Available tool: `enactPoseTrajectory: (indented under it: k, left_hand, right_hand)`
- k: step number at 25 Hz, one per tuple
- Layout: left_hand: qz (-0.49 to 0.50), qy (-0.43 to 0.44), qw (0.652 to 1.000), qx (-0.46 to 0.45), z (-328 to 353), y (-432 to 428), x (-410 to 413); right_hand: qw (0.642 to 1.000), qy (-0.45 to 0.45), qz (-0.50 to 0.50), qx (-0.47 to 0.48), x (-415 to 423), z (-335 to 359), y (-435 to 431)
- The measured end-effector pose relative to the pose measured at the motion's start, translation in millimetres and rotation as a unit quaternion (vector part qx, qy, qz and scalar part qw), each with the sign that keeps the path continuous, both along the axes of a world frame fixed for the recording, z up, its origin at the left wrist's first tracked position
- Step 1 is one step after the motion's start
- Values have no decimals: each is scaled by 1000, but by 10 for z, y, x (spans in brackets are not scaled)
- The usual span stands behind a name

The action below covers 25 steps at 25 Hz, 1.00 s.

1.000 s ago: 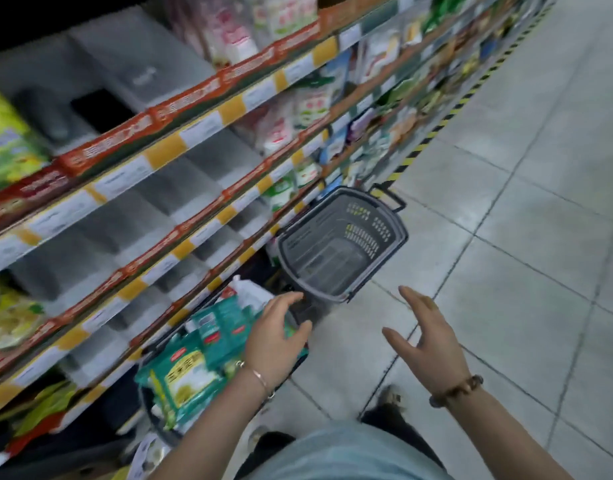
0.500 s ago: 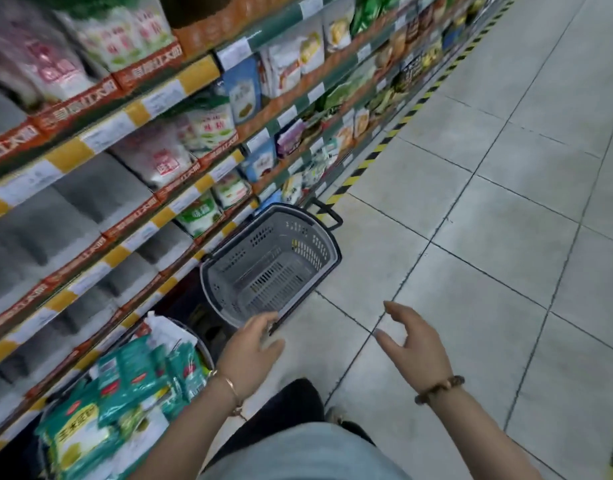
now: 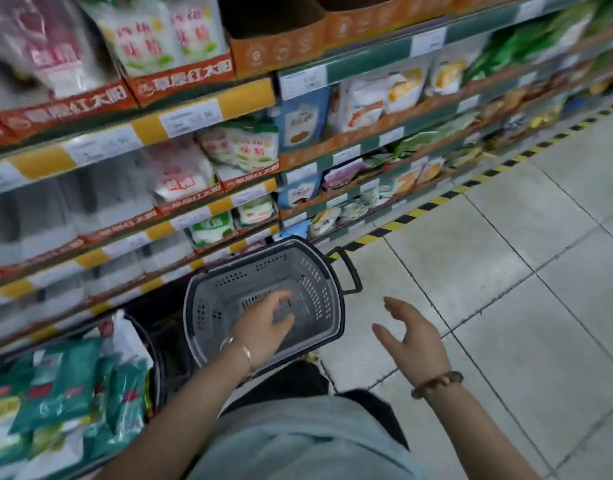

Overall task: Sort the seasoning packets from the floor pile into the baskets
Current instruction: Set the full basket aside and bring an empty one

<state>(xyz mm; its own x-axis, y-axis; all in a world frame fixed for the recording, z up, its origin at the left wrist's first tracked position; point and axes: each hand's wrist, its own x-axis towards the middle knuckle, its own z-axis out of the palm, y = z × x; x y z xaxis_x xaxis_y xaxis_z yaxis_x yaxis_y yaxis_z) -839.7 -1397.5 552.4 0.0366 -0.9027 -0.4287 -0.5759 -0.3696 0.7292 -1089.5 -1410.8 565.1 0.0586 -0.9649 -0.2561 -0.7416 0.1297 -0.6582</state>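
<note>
Shop aisle: stocked shelves (image 3: 298,140) with price labels (image 3: 190,116), shopping basket (image 3: 208,289).

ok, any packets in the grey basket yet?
No, the grey basket shows only its bare perforated floor, and the left hand over it holds nothing.

Grey plastic basket (image 3: 225,271), centre of the frame: oval, with a darker rim, slotted walls and floor and a black handle (image 3: 350,271) folded out at its right end. It stands on the tiled floor against the foot of the shelving, and its inner walls and floor are in plain view. Second, dark basket (image 3: 156,362), lower left, just beside the first, only partly in frame. Seasoning packets (image 3: 60,379), mostly teal-green with red labels, some white, lie heaped in it above the rim.
</note>
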Motion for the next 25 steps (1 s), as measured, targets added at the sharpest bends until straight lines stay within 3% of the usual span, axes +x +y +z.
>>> enactPoseTrajectory:
  k: [4, 7, 11, 16, 21, 23, 25]
  left_hand:
    - [36, -13, 999, 0, 120, -745, -108]
    - [116, -13, 993, 16, 59, -1128, -66]
    - [314, -13, 948, 47, -168, -1363, -85]
    - [587, 34, 803, 97, -347, -1307, -511]
    - [726, 71, 669, 140, -748, -1198, -882]
    - [803, 147, 564, 122, -1087, -1124, -1052]
    - [872, 211, 428, 113, -1612, -1006, -1063]
  right_hand:
    - [998, 20, 60, 17, -108, 12, -975]
    - [985, 35, 165, 31, 124, -104, -1826]
    - [917, 71, 389, 53, 648, -246, -2873]
    - [794, 139, 581, 115, 1505, -420, -3733]
    - [670, 191, 703, 144, 2144, -937, -3719]
    - [647, 227, 713, 144, 2303, -1304, -3644]
    - [638, 241, 720, 126, 2566, -1818, -3542]
